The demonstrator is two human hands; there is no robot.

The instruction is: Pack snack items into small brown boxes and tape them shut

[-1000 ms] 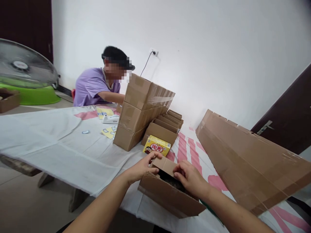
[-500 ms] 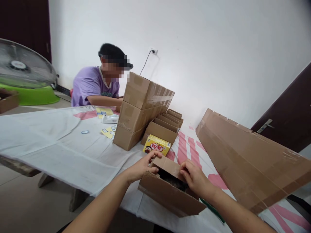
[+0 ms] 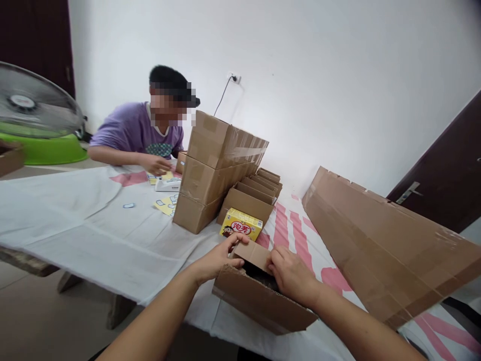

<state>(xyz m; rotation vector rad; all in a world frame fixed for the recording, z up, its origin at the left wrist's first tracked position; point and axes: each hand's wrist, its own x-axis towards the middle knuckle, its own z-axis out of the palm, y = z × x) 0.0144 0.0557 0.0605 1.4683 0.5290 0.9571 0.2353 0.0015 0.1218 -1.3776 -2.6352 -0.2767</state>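
Two bare hands are recorded at a small brown cardboard box (image 3: 259,301), which lies open-topped at the near edge of a table cloth (image 3: 93,235), white with pink stripes. The left hand (image 3: 218,258) is closed on the left end of the box's far flap (image 3: 253,254), fingers over the top and thumb at the side. The right hand (image 3: 291,276) is laid on the flap's right end with fingers curled; whether the flap is pinched there cannot be told, the thumb being hidden. The flap is held tilted over a dark interior. Just beyond the box, a yellow carton (image 3: 241,226) with red lettering is set flat on the cloth. Behind it, a row of open boxes (image 3: 259,190) is lined up, and to their left a stack of sealed boxes (image 3: 214,170), three high, is taped shut. To the right, a long cardboard slab (image 3: 383,240) is laid slanting across the table. Further back, a white tape dispenser (image 3: 168,184) and yellow label sheets (image 3: 165,204) are noted. A person in a purple shirt (image 3: 131,133) is seated at the far side, one hand (image 3: 158,164) resting by the dispenser. A fan (image 3: 33,110) above a green basin (image 3: 45,148) is listed at far left.
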